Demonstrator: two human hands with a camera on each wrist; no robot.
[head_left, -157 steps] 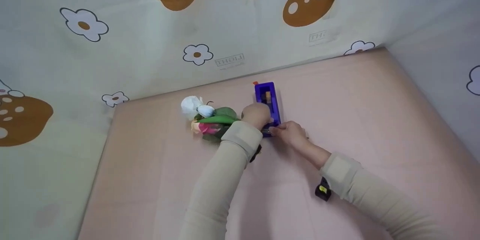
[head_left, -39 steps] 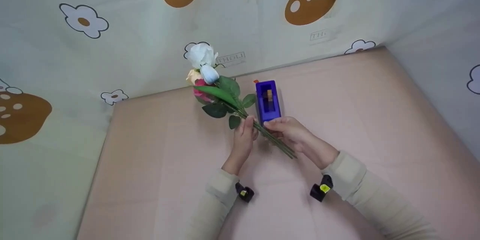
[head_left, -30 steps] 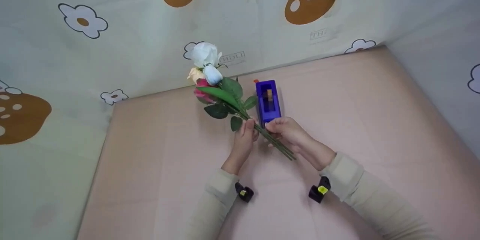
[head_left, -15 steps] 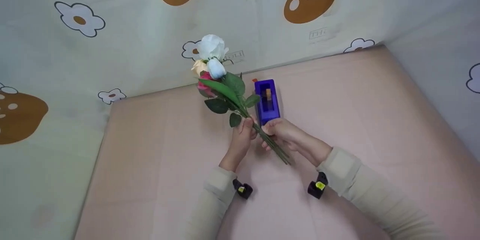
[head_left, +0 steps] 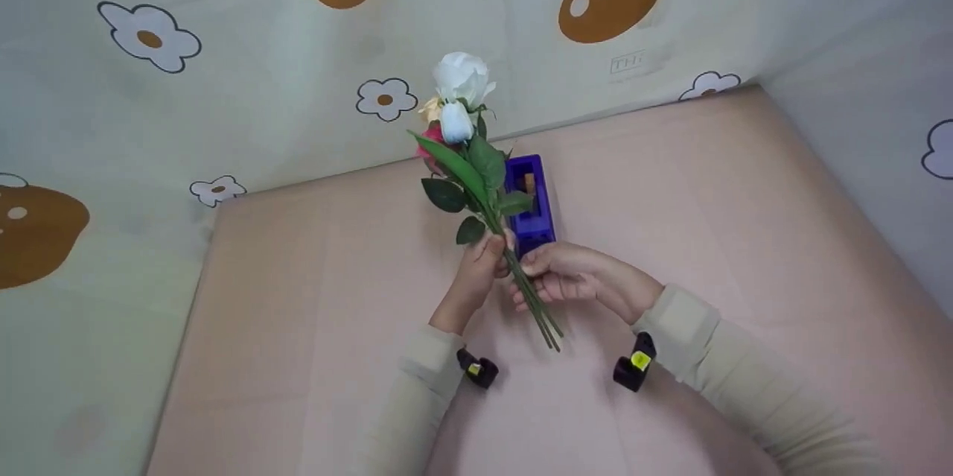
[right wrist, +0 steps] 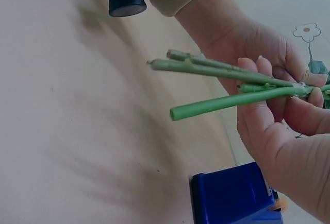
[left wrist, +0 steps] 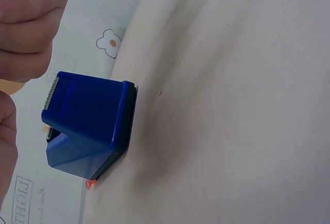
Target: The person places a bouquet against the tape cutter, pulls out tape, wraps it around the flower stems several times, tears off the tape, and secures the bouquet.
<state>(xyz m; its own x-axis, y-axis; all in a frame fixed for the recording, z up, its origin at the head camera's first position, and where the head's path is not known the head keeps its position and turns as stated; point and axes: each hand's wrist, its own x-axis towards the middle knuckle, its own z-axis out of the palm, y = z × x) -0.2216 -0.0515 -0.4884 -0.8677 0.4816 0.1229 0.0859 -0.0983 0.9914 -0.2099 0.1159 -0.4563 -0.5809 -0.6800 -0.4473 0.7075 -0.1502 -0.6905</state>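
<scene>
A bouquet of artificial flowers, with white, pale blue, peach and pink blooms, stands tilted in my left hand, which grips its green stems. Clear tape wraps a narrow band of the stems. My right hand pinches at this band with thumb and forefinger, its other fingers lying behind the stems. Below the band, the stem ends stick out free. Just beyond my hands is a blue tape dispenser on the table; its serrated blade shows in the left wrist view.
The pink-covered table meets a patterned curtain-like wall behind and at both sides. A small black wrist camera hangs under the left cuff, another black wrist camera under the right.
Since the earliest frame, my hands have left the dispenser and the bouquet has risen off the table. Over the last second it has turned more upright, blooms moving right, stem ends swinging down and left.
</scene>
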